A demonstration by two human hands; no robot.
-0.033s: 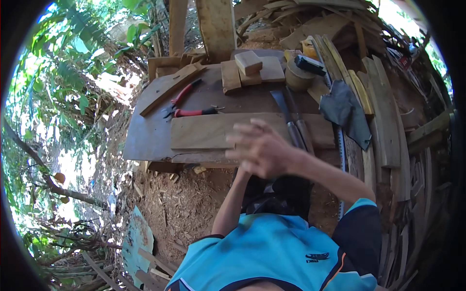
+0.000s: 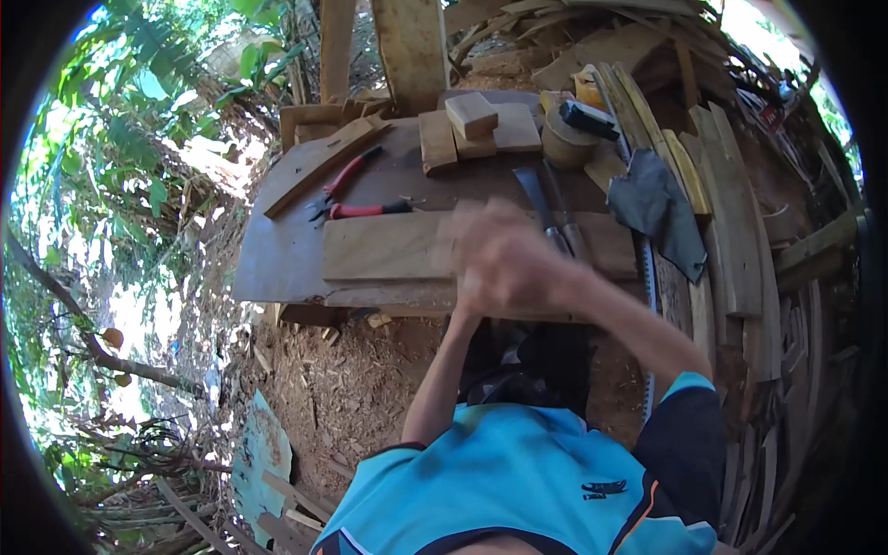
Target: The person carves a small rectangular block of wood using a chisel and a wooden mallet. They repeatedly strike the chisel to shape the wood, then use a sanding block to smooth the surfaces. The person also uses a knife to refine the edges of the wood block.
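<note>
My right hand (image 2: 520, 254) crosses over my left hand (image 2: 470, 289) above the near edge of the workbench. Motion smears the fingers of both, and the right hand covers much of the left, so nothing held can be made out. Under them lies a long wooden board (image 2: 388, 248). Just beyond my right hand, a flat dark metal blade with a handle (image 2: 535, 196) rests beside a second handled tool (image 2: 575, 239), both partly across the board. Red-handled pliers (image 2: 356, 185) lie splayed to the left of my hands.
Wood blocks (image 2: 439, 143) are stacked at the bench's back, and a wood strip (image 2: 319, 171) lies at its left. On the right are a round container (image 2: 566, 141), a dark cloth (image 2: 652, 208), a long saw blade (image 2: 649, 287) and many planks (image 2: 731, 213). Shavings (image 2: 314, 388) litter the ground.
My hands have shifted slightly up and away from me. The fingers that showed spread toward the left are now more blurred and bunched. The tools and board stay in place.
</note>
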